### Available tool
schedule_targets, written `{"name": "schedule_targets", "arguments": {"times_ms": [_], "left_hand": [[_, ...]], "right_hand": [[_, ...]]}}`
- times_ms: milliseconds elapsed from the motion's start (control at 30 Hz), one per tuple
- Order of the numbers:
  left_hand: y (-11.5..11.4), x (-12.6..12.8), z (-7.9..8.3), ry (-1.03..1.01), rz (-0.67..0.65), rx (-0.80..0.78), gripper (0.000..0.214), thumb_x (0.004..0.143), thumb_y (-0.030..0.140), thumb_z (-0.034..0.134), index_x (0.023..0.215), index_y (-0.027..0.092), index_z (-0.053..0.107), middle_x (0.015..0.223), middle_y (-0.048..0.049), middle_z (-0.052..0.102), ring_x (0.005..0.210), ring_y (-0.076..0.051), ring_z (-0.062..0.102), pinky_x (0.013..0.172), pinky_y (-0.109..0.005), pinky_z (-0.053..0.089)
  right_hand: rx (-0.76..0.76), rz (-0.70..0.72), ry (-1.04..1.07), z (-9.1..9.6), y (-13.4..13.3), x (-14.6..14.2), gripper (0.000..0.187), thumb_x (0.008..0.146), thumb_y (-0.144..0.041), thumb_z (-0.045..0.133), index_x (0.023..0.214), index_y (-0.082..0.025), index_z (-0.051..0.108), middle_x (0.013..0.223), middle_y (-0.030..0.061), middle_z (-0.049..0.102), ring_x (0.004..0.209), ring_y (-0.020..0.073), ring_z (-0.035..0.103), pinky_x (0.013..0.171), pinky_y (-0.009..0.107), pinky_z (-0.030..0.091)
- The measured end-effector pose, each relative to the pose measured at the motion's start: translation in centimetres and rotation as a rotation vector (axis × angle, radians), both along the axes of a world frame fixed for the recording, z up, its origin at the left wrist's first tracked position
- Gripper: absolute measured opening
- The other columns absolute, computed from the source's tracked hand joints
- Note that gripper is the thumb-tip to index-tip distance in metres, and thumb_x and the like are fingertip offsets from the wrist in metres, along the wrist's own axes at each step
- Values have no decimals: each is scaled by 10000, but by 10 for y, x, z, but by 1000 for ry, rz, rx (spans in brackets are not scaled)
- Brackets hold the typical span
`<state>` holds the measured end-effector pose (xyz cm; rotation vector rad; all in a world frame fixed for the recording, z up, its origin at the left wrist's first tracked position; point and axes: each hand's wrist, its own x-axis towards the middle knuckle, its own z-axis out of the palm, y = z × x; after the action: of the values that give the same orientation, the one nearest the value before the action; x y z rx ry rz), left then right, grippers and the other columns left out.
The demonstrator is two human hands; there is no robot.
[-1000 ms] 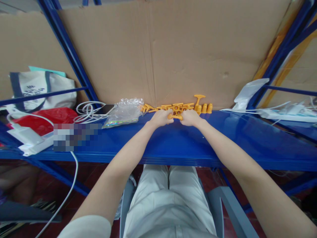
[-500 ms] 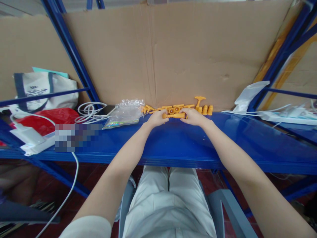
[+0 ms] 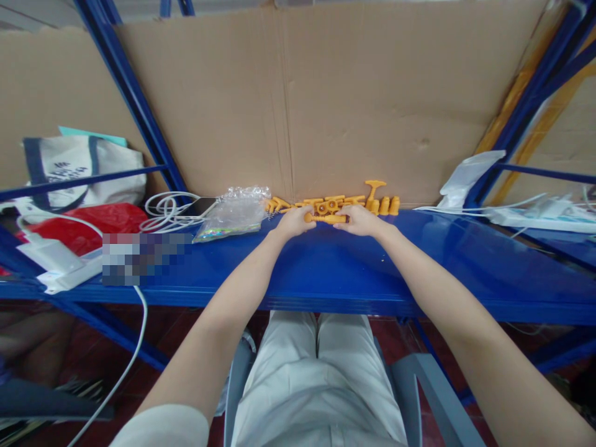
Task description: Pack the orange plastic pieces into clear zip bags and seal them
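Note:
Between my hands lies a slim yellow-orange plastic rod-like piece [image 3: 329,218], held level above the far part of the blue shelf. My left hand [image 3: 297,224] is closed on its left end, which looks rounded. Around its right end, which shows a dark tip, the fingers of my right hand [image 3: 357,221] are closed. Just behind, several loose yellow plastic parts [image 3: 322,208] lie in a row, some of them covered by my hands. To the right stand a T-shaped yellow piece [image 3: 374,194] and small yellow capsule-like parts [image 3: 390,205].
A clear plastic bag [image 3: 235,211] sits left of the parts, beside a coiled white cable [image 3: 170,214]. Further left are a red bag [image 3: 93,226], a canvas bag [image 3: 69,167] and a power strip [image 3: 74,273]. Cardboard [image 3: 363,105] walls the back of the blue shelf [image 3: 344,273].
My right hand has shifted slightly left and its grip on the yellow piece has changed a little. My left hand stays almost still.

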<state>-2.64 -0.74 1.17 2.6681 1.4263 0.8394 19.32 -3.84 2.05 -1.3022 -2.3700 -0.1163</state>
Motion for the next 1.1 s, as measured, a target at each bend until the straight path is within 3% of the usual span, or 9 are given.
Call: {"name": "schedule_targets", "arguments": {"times_ms": [200, 300, 433, 500, 600, 700, 867, 967, 1100], "left_hand": [[-2, 1, 1, 41, 50, 40, 237, 765, 229, 624, 990, 185, 684, 828, -40, 717, 819, -219, 668, 740, -276, 474], [-2, 0, 2, 19, 59, 59, 239, 792, 253, 626, 1016, 187, 678, 877, -49, 722, 870, -228, 680, 770, -283, 485], [3, -3, 0, -49, 44, 30, 306, 836, 309, 615, 1124, 211, 643, 972, -45, 728, 929, -231, 686, 832, -315, 503], [6, -6, -2, -111, 7, 31, 478, 852, 355, 614, 1307, 224, 550, 1130, -62, 708, 1006, -232, 677, 885, -334, 505], [11, -10, -5, -181, -25, 73, 717, 878, 416, 591, 1508, 202, 324, 1432, -132, 547, 1239, -249, 579, 1021, -366, 458], [15, -17, -6, -131, 139, 68, 679, 913, 422, 524, 1518, 196, 318, 1555, -153, 404, 1418, -293, 401, 1140, -450, 354], [21, -30, -9, -34, 495, -107, 723, 868, 387, 538, 1530, 185, 326, 1630, -178, 263, 1499, -377, 232, 1137, -592, 320], [25, -34, -12, 18, 556, -209, 764, 851, 388, 544, 1543, 158, 317, 1644, -200, 215, 1496, -407, 230, 1127, -653, 296], [29, -36, -16, 124, 527, -312, 632, 870, 411, 509, 1461, 189, 485, 1548, -179, 433, 1423, -421, 384, 1129, -682, 271]], "right_hand": [[-34, 18, 49, 0, 0, 1, 162, 845, -285, 643, 774, -148, 695, 703, 37, 656, 655, 166, 573, 628, 275, 364], [5, 32, 149, -2, 4, 3, 182, 829, -294, 665, 915, -146, 724, 838, 65, 714, 741, 192, 625, 697, 305, 444], [-25, 76, 341, -2, 7, 6, 374, 788, -285, 707, 1131, -137, 689, 1009, 94, 734, 838, 209, 669, 794, 356, 517], [-66, 75, 416, -1, 8, 9, 414, 788, -299, 709, 1164, -128, 672, 975, 91, 737, 821, 210, 677, 782, 360, 535], [-9, -21, 500, 2, 11, 17, 420, 788, -345, 715, 1156, -148, 675, 920, 79, 736, 792, 218, 677, 757, 370, 544], [124, -180, 562, 3, 18, 30, 412, 784, -382, 709, 1132, -163, 685, 979, 101, 733, 806, 233, 675, 749, 379, 540], [236, -428, 614, -6, 32, 48, 467, 794, -403, 668, 1148, -98, 674, 1015, 161, 725, 839, 263, 673, 783, 404, 530], [250, -513, 579, -16, 40, 53, 436, 794, -398, 653, 1111, -101, 689, 1035, 177, 727, 905, 293, 684, 825, 428, 529], [219, -555, 525, -26, 47, 53, 381, 784, -384, 650, 1048, -116, 710, 1051, 182, 733, 1012, 321, 682, 906, 449, 515]]}}
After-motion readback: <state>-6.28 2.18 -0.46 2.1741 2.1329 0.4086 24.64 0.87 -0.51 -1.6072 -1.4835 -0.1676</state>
